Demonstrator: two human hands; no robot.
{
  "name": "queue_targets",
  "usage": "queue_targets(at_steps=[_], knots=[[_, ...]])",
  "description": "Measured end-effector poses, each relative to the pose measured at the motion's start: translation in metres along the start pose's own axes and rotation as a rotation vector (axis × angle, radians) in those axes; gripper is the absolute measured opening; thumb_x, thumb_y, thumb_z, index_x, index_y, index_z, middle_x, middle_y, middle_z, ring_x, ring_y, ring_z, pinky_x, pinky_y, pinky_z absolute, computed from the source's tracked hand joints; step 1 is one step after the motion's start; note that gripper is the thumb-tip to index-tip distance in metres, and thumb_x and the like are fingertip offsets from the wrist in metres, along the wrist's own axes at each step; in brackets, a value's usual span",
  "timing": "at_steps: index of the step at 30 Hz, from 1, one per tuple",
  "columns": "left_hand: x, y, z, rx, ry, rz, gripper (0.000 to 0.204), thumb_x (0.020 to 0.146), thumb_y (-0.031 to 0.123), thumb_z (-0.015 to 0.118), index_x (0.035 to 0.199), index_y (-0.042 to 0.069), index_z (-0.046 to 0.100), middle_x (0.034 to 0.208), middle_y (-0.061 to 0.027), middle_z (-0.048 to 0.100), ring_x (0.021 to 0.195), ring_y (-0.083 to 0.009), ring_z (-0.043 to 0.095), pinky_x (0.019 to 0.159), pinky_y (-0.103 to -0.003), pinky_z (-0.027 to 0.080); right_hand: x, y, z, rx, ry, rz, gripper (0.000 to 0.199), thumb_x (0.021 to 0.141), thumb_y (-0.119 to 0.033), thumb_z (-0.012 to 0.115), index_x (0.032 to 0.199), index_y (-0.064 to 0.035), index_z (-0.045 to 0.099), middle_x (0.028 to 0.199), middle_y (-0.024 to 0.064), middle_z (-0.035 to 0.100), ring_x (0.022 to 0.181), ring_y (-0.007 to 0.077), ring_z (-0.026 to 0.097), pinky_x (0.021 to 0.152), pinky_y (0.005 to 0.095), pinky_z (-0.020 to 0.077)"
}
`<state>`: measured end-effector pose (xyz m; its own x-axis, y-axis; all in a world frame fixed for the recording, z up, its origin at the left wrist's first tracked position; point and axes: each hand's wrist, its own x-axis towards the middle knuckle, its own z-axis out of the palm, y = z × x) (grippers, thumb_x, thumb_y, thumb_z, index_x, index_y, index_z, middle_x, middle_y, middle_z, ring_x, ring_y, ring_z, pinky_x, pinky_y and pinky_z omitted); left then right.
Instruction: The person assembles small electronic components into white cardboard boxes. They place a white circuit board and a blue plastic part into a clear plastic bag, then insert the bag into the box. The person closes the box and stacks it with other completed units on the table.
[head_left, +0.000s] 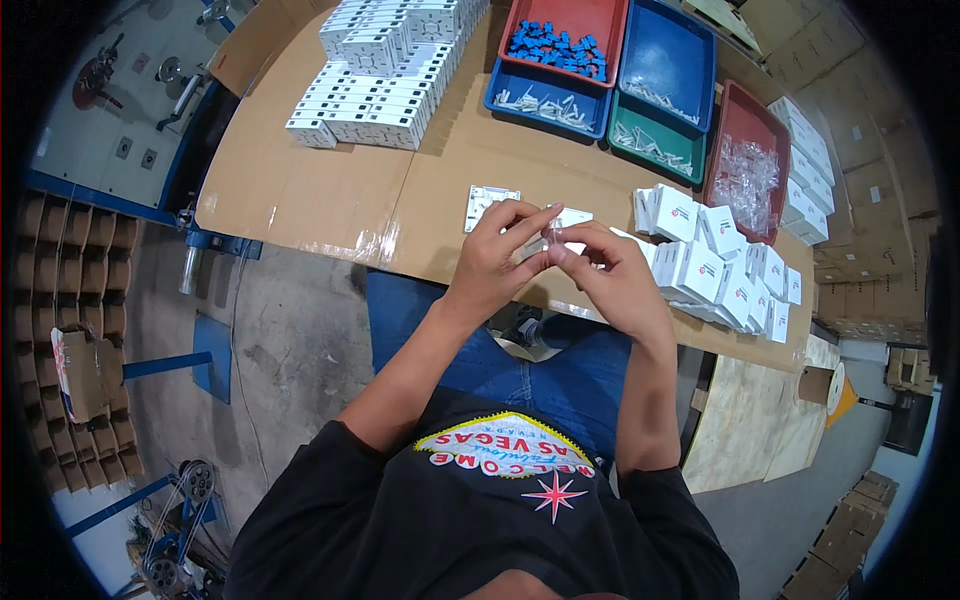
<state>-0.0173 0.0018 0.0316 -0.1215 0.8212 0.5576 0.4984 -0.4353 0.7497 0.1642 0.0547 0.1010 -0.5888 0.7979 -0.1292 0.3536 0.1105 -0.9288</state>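
We clamp the fingers [533, 225] of our left hand [492, 252] and right hand [622, 272] on a small clear piece [556, 237] above the tabletop [330, 200]. A white panel [481, 206] lies just beyond our left hand.

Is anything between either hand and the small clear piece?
Nothing visible: the left hand and right hand meet around the small clear piece. The white panel lies beyond the left hand, not between.
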Motion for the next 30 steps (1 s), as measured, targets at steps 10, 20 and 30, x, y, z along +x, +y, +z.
queue_targets(at_steps=[10, 20, 30], knots=[[0.0, 0.001, 0.004, -0.073, -0.021, -0.089, 0.057, 0.082, 0.004, 0.083, 0.136, 0.01, 0.069, 0.108, -0.0084, 0.068, 0.092, -0.0189, 0.065, 0.074, -0.029, 0.053, -0.001, 0.012, -0.019, -0.082, 0.173, -0.042, 0.019, 0.097, -0.014, 0.072, 0.108, 0.0, 0.077, 0.09, 0.0059, 0.073, 0.071, 0.0093, 0.055, 0.065, 0.0259, 0.0442], [0.008, 0.009, 0.007, 0.189, 0.015, 0.053, 0.065, 0.076, 0.016, 0.088, 0.137, 0.009, 0.065, 0.127, -0.011, 0.066, 0.112, -0.0292, 0.065, 0.096, -0.041, 0.05, 0.0, 0.018, -0.017, -0.032, 0.183, -0.026, 0.019, 0.098, -0.014, 0.072, 0.11, -0.0003, 0.077, 0.085, 0.0041, 0.072, 0.066, 0.0074, 0.052, 0.06, 0.0252, 0.0426], [0.001, -0.008, 0.028, 0.046, 0.006, -0.001, 0.052, 0.078, 0.008, 0.084, 0.128, 0.005, 0.069, 0.113, -0.0115, 0.071, 0.102, -0.0288, 0.068, 0.092, -0.039, 0.051, 0.002, 0.032, -0.002, -0.084, 0.27, -0.022, 0.025, 0.095, -0.016, 0.074, 0.116, -0.0018, 0.076, 0.083, 0.0092, 0.074, 0.06, 0.0103, 0.053, 0.057, 0.0282, 0.0436]])
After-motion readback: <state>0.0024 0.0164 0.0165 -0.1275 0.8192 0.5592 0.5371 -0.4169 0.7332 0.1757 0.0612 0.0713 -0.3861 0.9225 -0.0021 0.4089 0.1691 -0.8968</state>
